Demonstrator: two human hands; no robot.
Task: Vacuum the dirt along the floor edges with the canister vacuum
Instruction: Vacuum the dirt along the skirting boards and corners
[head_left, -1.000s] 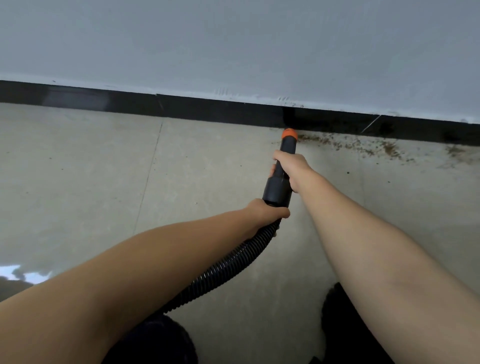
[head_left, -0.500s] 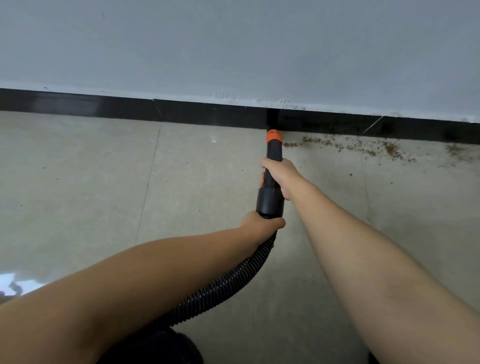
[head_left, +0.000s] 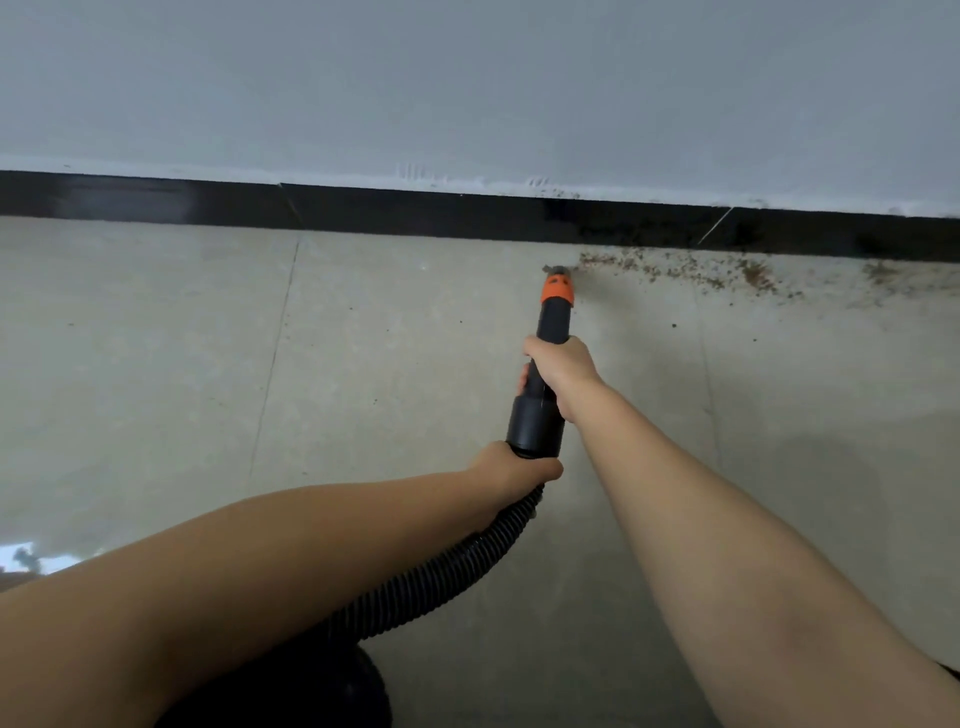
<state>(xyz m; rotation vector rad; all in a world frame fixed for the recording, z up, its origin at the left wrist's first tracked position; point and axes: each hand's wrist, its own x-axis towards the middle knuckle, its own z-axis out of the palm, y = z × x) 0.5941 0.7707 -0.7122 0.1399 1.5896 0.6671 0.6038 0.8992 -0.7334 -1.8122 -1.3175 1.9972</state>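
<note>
From my feed the hose (head_left: 441, 577) runs under the left arm (head_left: 234, 587), both arms cut off at bottom edge, nozzle (head_left: 557, 288) opening hidden.

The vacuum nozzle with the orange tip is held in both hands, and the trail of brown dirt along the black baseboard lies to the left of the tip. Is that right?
Not quite. The head view shows the brown dirt to the right of the orange tip, not the left. The rest holds: the right hand and left hand both grip the vacuum nozzle, and the dirt runs along the black baseboard.

Grey wall (head_left: 467, 78); black skirting (head_left: 208, 205); pale tiled floor (head_left: 156, 364).
</note>
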